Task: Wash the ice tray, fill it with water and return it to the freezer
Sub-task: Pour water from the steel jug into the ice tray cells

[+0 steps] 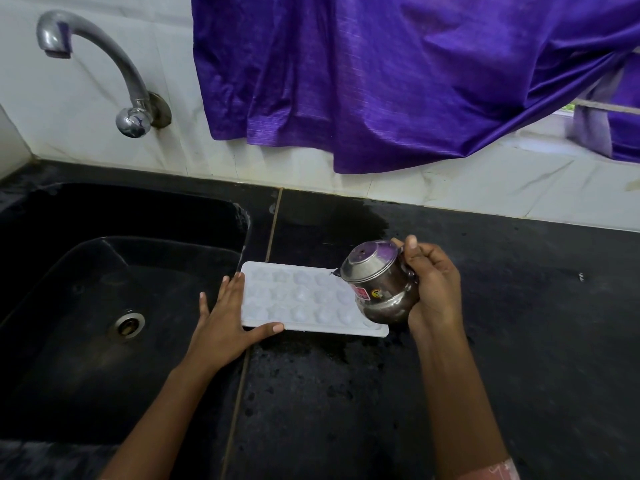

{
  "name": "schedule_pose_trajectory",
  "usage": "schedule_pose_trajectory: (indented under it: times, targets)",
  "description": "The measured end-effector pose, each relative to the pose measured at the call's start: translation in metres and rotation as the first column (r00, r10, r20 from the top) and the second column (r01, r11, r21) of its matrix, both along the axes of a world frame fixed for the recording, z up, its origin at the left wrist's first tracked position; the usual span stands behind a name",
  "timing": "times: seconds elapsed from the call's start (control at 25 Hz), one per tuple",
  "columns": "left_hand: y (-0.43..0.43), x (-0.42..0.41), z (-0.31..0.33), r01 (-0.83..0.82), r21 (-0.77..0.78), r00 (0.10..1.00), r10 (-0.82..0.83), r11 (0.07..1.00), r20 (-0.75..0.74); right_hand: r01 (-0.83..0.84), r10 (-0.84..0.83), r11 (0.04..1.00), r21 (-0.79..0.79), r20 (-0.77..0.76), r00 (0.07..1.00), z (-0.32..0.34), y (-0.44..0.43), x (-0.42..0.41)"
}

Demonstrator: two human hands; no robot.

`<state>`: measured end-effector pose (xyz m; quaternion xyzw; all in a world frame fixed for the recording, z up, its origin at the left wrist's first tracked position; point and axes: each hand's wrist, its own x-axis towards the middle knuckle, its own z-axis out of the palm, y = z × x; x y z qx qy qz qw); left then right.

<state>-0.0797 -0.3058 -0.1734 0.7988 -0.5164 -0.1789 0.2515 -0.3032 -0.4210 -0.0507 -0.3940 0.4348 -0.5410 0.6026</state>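
Observation:
A white ice tray (304,299) with star and round cells lies flat on the black counter, just right of the sink. My left hand (228,317) rests against its left end with straight fingers, the thumb along the front edge. My right hand (433,285) grips a small steel pot (377,282) by its side and holds it tilted, spout toward the tray's right half. The pot hides the tray's far right cells.
A black sink (104,271) with a steel drain (127,324) lies to the left, under a curved wall tap (104,64). The black counter (502,341) is wet around the tray. A purple cloth (398,81) hangs over the tiled wall behind.

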Motion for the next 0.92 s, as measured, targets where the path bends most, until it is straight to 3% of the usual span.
schedule_pose_trajectory:
  times: [0.32,0.72,0.92]
  targets:
    - [0.000,0.000,0.000,-0.002,-0.002,1.000,0.002,1.000,0.003,0.002,-0.001,1.000,0.011,-0.012,1.000,-0.003,0.000,-0.001]
    - [0.001,-0.001,0.000,-0.005,-0.013,1.000,0.005,1.000,-0.005,-0.010,-0.007,0.997,0.073,0.220,0.976,-0.015,0.001,0.006]
    - [0.001,-0.001,0.001,-0.008,-0.008,1.000,0.008,1.000,0.002,-0.050,0.043,0.998,0.040,0.162,0.986,-0.011,0.002,0.017]
